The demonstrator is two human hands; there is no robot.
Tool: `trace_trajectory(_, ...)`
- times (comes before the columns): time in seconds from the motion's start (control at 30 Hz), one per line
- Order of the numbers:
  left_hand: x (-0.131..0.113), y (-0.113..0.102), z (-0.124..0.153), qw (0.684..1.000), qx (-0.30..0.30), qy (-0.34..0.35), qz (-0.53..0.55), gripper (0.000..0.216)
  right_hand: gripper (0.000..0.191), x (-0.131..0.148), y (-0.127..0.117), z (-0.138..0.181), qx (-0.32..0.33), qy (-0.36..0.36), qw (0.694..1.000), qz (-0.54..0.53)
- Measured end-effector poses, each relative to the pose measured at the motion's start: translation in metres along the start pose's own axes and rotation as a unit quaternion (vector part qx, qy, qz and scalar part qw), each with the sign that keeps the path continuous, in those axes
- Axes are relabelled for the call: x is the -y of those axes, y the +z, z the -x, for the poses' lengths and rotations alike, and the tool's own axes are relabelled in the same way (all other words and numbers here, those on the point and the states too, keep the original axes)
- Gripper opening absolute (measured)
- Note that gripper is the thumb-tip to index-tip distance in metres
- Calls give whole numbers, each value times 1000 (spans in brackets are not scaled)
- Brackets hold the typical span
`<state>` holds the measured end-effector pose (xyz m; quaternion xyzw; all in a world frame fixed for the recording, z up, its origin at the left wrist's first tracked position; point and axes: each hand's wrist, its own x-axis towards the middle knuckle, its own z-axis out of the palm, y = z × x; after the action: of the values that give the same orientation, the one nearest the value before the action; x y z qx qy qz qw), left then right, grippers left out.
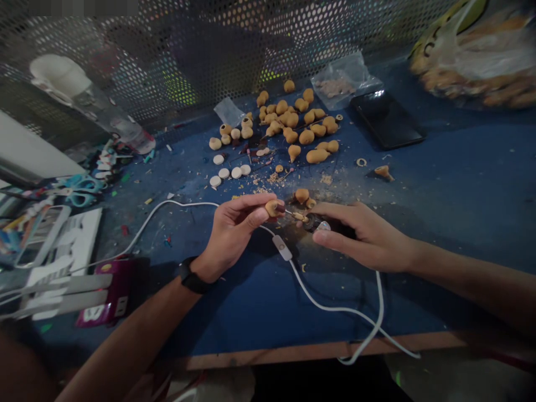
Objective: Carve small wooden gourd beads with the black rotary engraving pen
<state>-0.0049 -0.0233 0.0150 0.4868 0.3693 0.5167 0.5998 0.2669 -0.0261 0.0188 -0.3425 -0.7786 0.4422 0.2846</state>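
Between the thumb and fingers of my left hand (235,226) is a small tan gourd (272,209) with a dark reddish patch at its right end. My right hand (364,234) is closed around a small black rotary tool (312,223) with a brass chuck (298,216). Its thin bit points left and meets the gourd's dark end; whether it goes inside I cannot tell. Just beyond the tool lie another small gourd (302,195) and a cut piece. A white cord with an inline switch (282,248) runs beneath my hands.
Behind lie several gourds (288,119), white discs (224,173) and shavings (274,177). A black phone (387,120) and a plastic bag (345,81) lie back right. To the left are blue scissors (79,191), a purple box (111,290) and a clear bottle (121,125). Perforated metal (234,56) stands behind.
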Motion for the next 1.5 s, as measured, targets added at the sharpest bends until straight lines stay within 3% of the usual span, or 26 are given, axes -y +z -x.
trace_trajectory(0.23, 1, 0, 0, 1000, 15, 13, 8, 22, 46, 0, 1, 1, 3, 5, 1000, 14)
trace_trajectory(0.7, 3, -1, 1, 1000, -10, -6, -7, 32, 47, 0, 0, 1, -4, 3, 1000, 6)
trace_trajectory(1.5, 0, 1, 1, 1000, 20, -3, 18, 25, 48, -4, 0, 2, 6, -12, 1000, 9)
